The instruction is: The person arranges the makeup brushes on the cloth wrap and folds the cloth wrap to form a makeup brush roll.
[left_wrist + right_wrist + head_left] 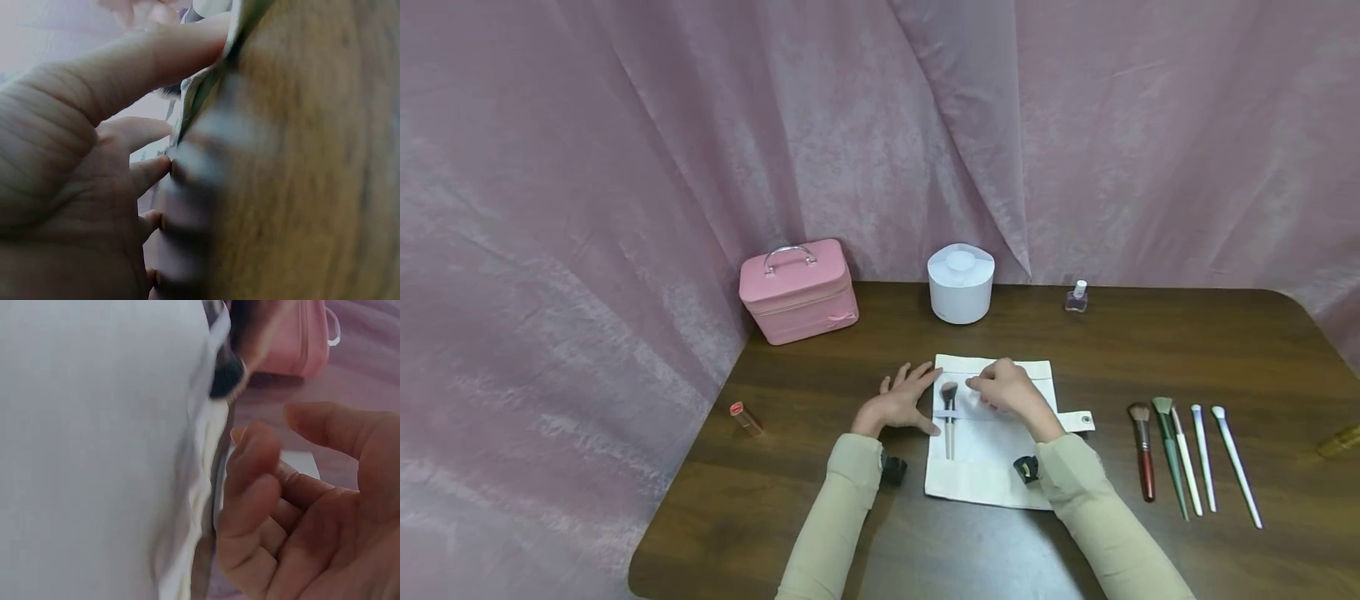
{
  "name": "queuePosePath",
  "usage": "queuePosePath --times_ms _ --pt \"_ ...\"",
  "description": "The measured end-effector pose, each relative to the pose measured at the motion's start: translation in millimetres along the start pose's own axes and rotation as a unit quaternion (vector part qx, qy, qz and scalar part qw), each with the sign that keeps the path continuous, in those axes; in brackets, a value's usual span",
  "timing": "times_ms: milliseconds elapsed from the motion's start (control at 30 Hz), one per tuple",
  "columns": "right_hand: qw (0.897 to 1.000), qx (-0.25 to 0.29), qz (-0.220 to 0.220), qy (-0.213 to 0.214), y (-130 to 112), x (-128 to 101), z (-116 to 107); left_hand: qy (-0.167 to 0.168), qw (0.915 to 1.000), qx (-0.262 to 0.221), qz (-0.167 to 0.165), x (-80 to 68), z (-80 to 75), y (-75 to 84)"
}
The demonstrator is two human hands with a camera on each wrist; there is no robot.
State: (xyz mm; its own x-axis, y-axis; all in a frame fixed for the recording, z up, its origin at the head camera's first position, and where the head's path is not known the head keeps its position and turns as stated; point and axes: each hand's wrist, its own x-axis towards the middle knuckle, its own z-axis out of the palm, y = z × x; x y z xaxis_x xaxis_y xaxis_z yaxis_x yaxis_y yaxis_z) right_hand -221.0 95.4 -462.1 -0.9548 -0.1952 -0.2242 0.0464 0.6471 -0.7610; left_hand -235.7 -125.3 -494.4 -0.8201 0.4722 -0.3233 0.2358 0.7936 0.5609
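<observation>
I've got the brush roll (992, 467) flat mid-table with one brush (950, 417) tucked in its left side. Five more brushes (1187, 454) lie off to its right, lipstick (745, 417) way left, vanity case (797, 292), round container (960, 283) and small bottle (1077, 297) along the back.

L hand (901, 402) flat, R hand (1009, 388) fingers curled

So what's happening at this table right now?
A person works over a white brush roll spread on a dark wooden table. One makeup brush sits tucked under the roll's strap. The left hand lies flat at the roll's left edge; the right hand hovers over the cloth, fingers loosely curled, holding nothing. Five more brushes lie in a row to the right.
</observation>
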Motion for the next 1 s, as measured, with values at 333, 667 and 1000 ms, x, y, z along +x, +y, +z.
queuePosePath --times_ms 333,667,1000 --pt "0.997 0.0 -0.05 0.05 22 -25 -36 0.002 1.0 -0.006 0.005 1.2 2.6 1.1" --pt "0.992 -0.04 -0.038 0.116 45 -52 -67 0.008 0.9998 -0.02 0.002 -0.2 0.0 0.2" --pt "0.982 -0.104 -0.009 0.159 80 -77 -90 -0.005 0.9998 -0.017 -0.007 1.5 2.0 -2.5"
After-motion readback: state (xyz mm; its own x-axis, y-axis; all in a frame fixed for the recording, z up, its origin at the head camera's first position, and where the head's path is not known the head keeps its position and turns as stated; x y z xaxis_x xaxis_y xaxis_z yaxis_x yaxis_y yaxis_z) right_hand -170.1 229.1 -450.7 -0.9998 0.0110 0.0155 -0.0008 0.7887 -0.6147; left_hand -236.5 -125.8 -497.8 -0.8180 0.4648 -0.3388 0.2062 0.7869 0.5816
